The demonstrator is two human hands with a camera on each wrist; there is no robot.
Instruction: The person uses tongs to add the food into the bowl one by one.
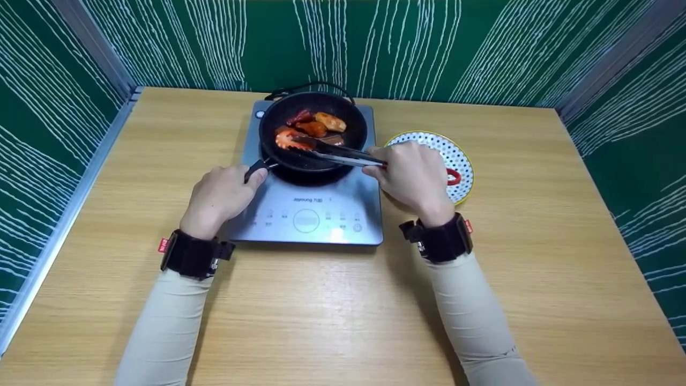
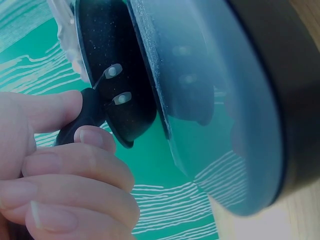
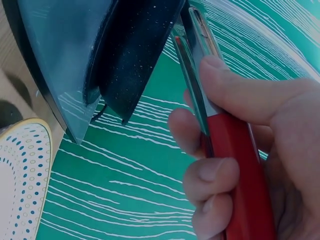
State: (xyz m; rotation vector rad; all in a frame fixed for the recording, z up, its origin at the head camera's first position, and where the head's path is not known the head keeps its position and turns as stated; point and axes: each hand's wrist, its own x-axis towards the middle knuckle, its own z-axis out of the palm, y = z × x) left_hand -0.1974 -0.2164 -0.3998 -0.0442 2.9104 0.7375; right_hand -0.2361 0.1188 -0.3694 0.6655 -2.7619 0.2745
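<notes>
A black frying pan [image 1: 353,126] sits on the induction cooktop [image 1: 278,214], with several pieces of food in it. My left hand [image 1: 222,195] grips the pan's handle [image 2: 89,112], thumb along the top and fingers curled beneath. In my right hand [image 1: 415,174] is a pair of tongs [image 3: 240,170] with red grips and metal arms. Their dark tips reach into the pan at an orange-red shrimp [image 1: 289,140] on its left side. A browned piece of meat [image 1: 330,122], an orange-brown piece [image 1: 312,128] and a dark red piece [image 1: 300,117] lie behind the shrimp.
A dotted plate [image 1: 463,161] with a yellow rim stands right of the cooktop, partly under my right hand and wrist. A black cord [image 1: 316,84] runs behind the pan. Green panels [image 1: 407,48] with white streaks enclose the wooden table [image 1: 311,311] at the back and sides.
</notes>
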